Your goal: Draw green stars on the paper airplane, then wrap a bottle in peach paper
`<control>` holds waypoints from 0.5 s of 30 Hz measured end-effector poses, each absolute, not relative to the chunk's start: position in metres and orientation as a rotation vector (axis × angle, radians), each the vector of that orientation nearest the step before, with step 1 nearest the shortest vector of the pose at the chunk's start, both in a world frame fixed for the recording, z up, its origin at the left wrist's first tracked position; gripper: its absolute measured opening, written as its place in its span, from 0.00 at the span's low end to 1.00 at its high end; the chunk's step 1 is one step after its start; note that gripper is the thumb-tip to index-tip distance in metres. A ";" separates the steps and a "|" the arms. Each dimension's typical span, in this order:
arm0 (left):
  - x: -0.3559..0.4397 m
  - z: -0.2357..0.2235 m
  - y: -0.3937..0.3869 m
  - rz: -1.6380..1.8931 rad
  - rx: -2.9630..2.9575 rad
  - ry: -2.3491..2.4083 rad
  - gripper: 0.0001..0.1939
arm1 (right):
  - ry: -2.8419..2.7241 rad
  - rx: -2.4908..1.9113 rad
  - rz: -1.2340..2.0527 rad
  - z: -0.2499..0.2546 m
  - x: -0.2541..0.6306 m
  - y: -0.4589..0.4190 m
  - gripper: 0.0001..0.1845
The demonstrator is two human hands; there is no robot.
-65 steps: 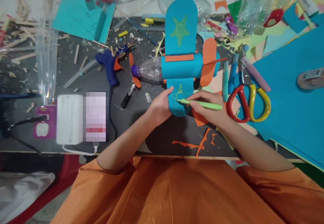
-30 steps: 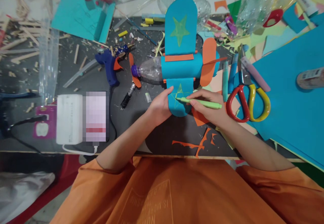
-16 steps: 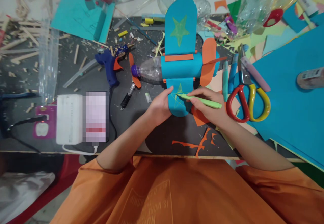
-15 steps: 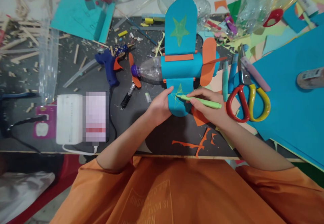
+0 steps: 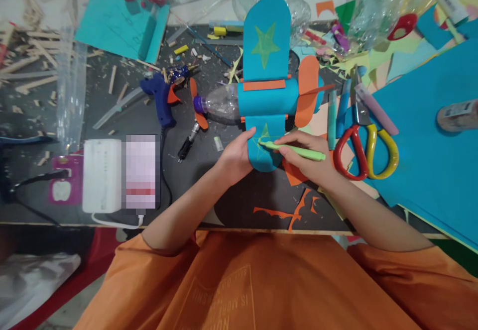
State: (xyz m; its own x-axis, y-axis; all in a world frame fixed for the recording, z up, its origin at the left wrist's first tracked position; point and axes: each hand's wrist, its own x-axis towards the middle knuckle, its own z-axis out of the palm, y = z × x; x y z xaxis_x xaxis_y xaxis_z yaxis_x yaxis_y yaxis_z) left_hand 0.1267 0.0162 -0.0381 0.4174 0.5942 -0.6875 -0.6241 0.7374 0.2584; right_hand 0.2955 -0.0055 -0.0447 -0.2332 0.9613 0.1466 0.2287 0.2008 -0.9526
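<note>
A toy plane (image 5: pixel 267 98) made from a plastic bottle and blue paper lies in front of me, with an orange propeller at its purple cap and orange tail fins. My left hand (image 5: pixel 236 157) grips the edge of its near wing (image 5: pixel 267 163), thumb on top and the other fingers hidden. Between the fingers of my right hand (image 5: pixel 308 158) is a light green marker (image 5: pixel 298 150), its tip touching the star outline on that wing. The star's top part is coloured in. On the far wing, a green star (image 5: pixel 265 45) is filled.
Left of the plane lie a blue glue gun (image 5: pixel 159 96), a white box (image 5: pixel 102 175) and a phone (image 5: pixel 141 170). Red-and-yellow scissors (image 5: pixel 361 126), markers and large blue paper (image 5: pixel 421 151) are on the right. Plastic bottles, sticks and paper scraps clutter the back.
The marker tip has shifted very slightly left on the star of the near wing. My left hand and the plane have stayed in place.
</note>
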 end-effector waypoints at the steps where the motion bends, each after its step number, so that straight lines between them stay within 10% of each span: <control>1: 0.127 -0.038 0.016 0.769 -0.046 0.835 0.25 | -1.639 -1.139 1.101 -0.045 0.295 -0.006 0.08; 15: 0.126 -0.037 0.016 0.739 -0.010 0.819 0.25 | -1.651 -1.110 1.085 -0.045 0.295 -0.006 0.10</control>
